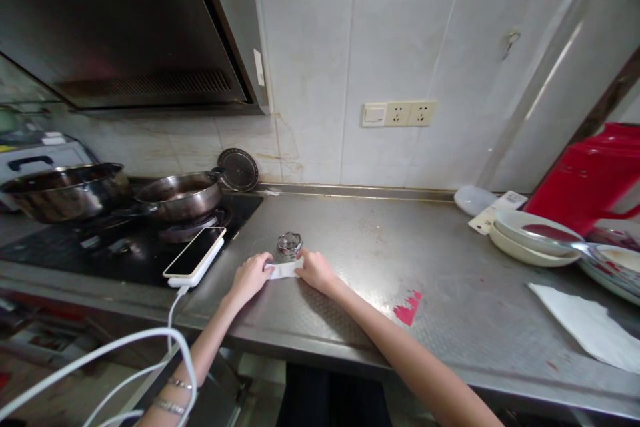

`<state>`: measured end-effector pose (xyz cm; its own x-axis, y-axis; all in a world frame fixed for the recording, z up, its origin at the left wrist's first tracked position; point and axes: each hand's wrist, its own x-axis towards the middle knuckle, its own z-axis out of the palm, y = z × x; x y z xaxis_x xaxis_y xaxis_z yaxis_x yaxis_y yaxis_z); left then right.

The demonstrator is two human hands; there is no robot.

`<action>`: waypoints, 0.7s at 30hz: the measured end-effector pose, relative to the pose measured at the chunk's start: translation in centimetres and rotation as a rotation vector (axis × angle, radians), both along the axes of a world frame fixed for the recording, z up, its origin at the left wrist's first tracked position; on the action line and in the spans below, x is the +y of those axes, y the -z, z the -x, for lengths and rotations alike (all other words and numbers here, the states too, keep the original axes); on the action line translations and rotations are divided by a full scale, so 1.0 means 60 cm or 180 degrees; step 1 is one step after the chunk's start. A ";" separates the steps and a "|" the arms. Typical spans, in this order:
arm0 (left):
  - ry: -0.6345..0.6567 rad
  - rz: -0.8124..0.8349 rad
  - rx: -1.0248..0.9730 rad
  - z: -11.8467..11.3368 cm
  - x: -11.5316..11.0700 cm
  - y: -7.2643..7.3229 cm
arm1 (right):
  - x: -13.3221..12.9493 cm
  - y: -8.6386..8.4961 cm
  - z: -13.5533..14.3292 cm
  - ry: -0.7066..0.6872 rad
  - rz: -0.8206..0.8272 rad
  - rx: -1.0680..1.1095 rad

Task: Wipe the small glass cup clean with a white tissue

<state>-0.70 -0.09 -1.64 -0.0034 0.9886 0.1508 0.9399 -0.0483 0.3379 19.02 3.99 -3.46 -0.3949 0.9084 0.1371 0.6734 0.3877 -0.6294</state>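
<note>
Left hand (250, 275) and right hand (316, 271), each pinching one end of a white strip (284, 270), which spans the gap between them just on the near side of the glass dish (290, 245). The glass dish, taken as landmark, rests on the metal countertop (345, 233). To its left: a phone (196, 252) lying on a white block (210, 265) joined to a white cable (181, 292), at the edge of the black cooktop (123, 260). Farther left and beyond the dish: a saucepan (181, 197), then a wide pot (67, 192). Left of and behind the dish: a round dark disc (239, 170) leaning against the wall (320, 67). Right of the dish and nearer the wearer: a red jagged piece (409, 307). Well to its right: stacked shallow bowls (530, 250), a white sheet (590, 327) on their near side and a red jug (585, 177) behind them. Above and right of the dish: a switch and socket panel (399, 114).
</note>
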 end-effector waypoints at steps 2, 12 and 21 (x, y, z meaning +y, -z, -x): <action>-0.0060 0.0057 -0.0086 0.004 0.004 0.003 | -0.001 -0.001 0.001 -0.0008 -0.0007 -0.0072; 0.0360 -0.0114 -0.0564 0.025 0.030 0.012 | 0.011 -0.004 -0.011 0.0084 -0.0171 0.0058; -0.0076 -0.0337 -0.0340 -0.006 0.049 0.006 | 0.039 0.000 -0.006 0.0366 -0.0296 0.0260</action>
